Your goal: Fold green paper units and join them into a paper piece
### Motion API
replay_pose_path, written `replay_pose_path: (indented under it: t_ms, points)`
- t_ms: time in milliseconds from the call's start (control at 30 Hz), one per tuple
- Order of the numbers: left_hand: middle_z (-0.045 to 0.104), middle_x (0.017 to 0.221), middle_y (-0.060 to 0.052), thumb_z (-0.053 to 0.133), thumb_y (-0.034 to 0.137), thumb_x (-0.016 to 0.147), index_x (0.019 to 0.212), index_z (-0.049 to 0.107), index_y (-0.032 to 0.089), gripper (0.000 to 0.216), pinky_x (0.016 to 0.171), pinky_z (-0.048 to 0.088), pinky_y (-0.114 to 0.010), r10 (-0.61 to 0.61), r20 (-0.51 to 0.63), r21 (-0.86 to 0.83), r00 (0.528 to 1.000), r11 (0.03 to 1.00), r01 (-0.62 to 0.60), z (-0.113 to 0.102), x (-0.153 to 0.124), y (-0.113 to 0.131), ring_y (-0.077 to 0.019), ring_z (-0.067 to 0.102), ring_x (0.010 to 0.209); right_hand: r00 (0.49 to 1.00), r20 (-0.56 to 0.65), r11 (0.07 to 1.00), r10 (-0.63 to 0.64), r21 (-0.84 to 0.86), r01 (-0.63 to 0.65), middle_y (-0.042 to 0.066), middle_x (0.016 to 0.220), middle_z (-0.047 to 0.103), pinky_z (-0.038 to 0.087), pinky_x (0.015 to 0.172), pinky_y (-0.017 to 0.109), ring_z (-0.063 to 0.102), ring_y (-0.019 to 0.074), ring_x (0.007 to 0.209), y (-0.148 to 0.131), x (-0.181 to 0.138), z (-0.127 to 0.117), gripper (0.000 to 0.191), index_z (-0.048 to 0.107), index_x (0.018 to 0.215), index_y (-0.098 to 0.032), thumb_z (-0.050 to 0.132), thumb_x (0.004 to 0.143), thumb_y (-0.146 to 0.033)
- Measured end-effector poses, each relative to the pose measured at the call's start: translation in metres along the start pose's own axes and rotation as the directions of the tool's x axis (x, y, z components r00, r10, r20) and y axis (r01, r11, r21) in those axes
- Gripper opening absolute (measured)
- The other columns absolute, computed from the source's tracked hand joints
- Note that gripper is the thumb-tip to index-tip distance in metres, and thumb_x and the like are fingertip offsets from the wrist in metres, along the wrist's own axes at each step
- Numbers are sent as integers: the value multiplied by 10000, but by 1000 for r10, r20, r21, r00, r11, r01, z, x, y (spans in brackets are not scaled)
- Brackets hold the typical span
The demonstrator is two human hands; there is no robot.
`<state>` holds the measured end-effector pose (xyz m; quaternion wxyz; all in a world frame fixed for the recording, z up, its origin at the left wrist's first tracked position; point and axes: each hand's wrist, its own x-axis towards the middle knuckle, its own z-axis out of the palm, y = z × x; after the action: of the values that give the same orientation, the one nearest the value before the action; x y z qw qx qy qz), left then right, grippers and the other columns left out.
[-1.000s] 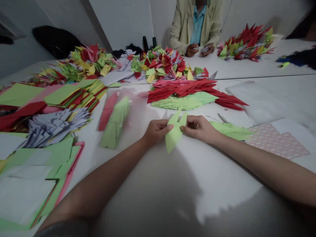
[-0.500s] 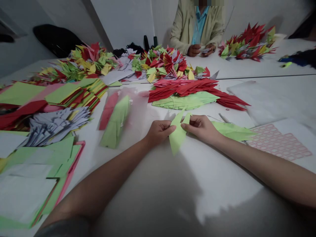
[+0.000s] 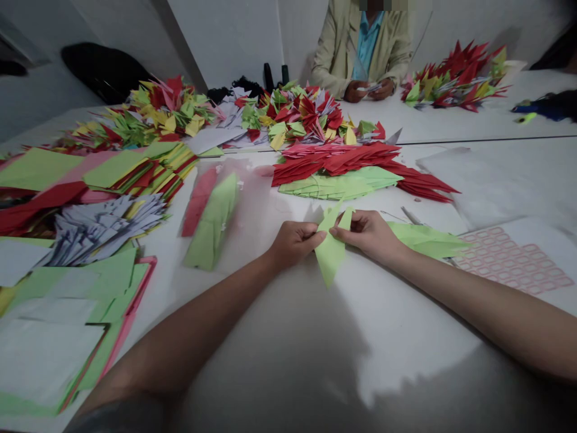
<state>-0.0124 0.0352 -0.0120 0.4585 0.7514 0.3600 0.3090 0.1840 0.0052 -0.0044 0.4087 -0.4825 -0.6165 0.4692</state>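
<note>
A light green folded paper piece (image 3: 331, 255) with a pointed lower tip hangs just above the white table (image 3: 288, 337). My left hand (image 3: 293, 242) pinches its left edge, fingers closed. My right hand (image 3: 367, 236) pinches its right edge near the two upper flaps, fingers closed too. More flat green folded pieces (image 3: 426, 239) lie just right of my right hand.
Piles of folded red, green and yellow paper (image 3: 306, 114) cover the far table; red (image 3: 356, 159) and green (image 3: 340, 185) stacks lie ahead. Coloured sheets (image 3: 112, 171) and grey folded pieces (image 3: 97, 225) sit left. A pink-patterned sheet (image 3: 514, 258) lies right. A person in a beige jacket (image 3: 360, 48) sits opposite.
Both hands and the green piece have shifted slightly right and a little farther from me. The two upper flaps have come closer together.
</note>
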Motion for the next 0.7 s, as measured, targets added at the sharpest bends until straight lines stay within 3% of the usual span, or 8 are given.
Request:
replay_pose_path:
  t_ms: [267,467,700]
  points:
    - [250,542,47,532,395,847,544,356,162,422,481,213,-221,-3,11,2,1000,1000,2,1,0,0,-67,251,513,999,12,999,38,30,-39,6,654,580,373,531,252,474,111,575,-4,0,-1,282,647,760,-149,647,749,-431]
    - [220,538,49,525,367,848,536,294,167,437,481,192,-227,34,22,78,999,996,-35,0,0,3,-63,239,509,998,-47,993,32,-114,-38,-57,507,429,251,442,228,344,67,470,-8,0,0,267,610,708,-157,715,667,-399]
    - [224,549,49,500,345,856,551,279,169,416,487,199,-222,42,18,34,999,999,-43,0,0,2,-63,239,517,996,-65,997,65,-30,-67,-49,495,406,272,457,237,358,78,488,-2,2,-1,304,567,628,-163,675,708,-436]
